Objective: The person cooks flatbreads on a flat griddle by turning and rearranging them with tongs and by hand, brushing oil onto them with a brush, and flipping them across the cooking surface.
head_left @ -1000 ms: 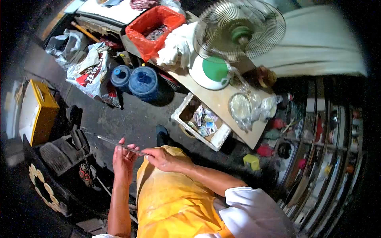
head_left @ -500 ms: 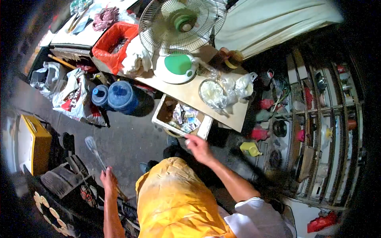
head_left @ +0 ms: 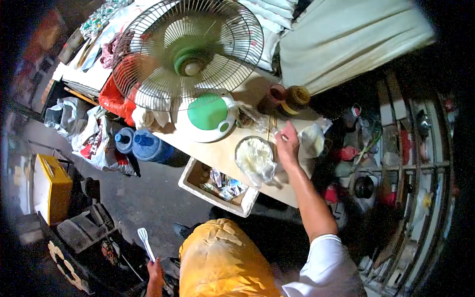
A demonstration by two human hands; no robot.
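My left hand (head_left: 155,270), low in view, is closed around the handle of metal tongs (head_left: 144,241), whose pale end points up and away from me. My right hand (head_left: 288,143) is stretched over the table, just right of a bowl (head_left: 255,154) of pale, whitish food with clear plastic at its edge. Its fingers are curled; whatever lies in them is hidden. Close beside this hand are a knotted clear plastic bag (head_left: 312,140) and thin sticks. An open drawer (head_left: 240,210) with banknotes inside juts out below the tabletop.
A large fan (head_left: 190,67) stands over the table (head_left: 185,147). Behind the bowl is a green-and-white round-lidded appliance (head_left: 208,113). Blue water jugs (head_left: 148,146) and full bags (head_left: 96,143) sit at left, a yellow box (head_left: 59,188) nearer, a slatted rack (head_left: 405,198) at right.
My right hand has left the drawer's front edge and reached forward to beside the bowl. My left hand, still with the tongs, sits lower in view. The camera's view has shifted.
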